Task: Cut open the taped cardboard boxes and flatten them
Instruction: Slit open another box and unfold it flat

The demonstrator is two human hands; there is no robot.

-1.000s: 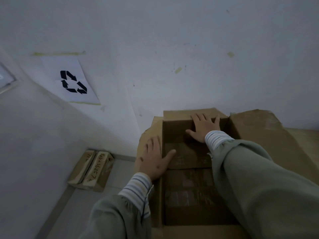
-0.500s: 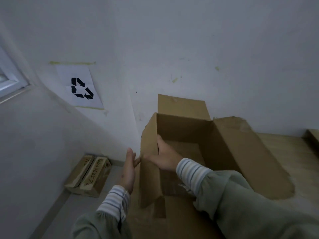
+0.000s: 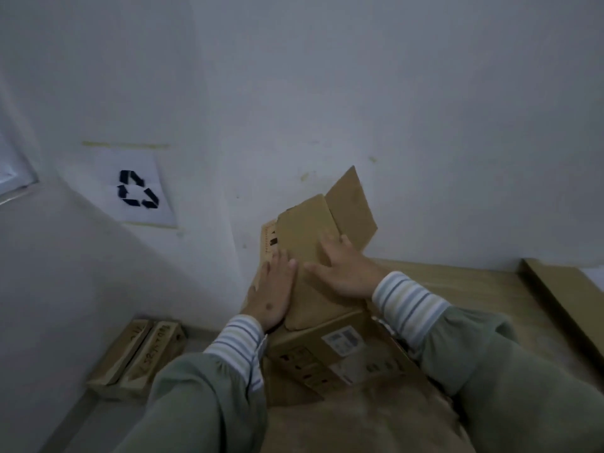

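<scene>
I have the cardboard box (image 3: 330,289) at the left edge of the wooden table (image 3: 474,289), close to the wall, and it is already cut open and partly collapsed. My left hand (image 3: 273,294) lies flat on its left side with the fingers straight and close together, pressing down. My right hand (image 3: 340,268) is spread on the upper panel, fingers wide and straight, thumb pointing left; neither hand grips anything. One flap (image 3: 353,210) sticks up at a tilt toward the wall, and a printed label (image 3: 343,343) shows on the panel nearest me.

I judge this to be the flattening step, with the cutting on this box done. The next move, as I see it, calls for pushing both palms down and forward so the panels fold along their creases, then laying that raised flap over. With the box so near the table's left edge, it could slide off if I push unevenly.

On the floor below the left edge, two flat cardboard bundles (image 3: 137,358) lie against the wall under a recycling sign (image 3: 137,189).
</scene>
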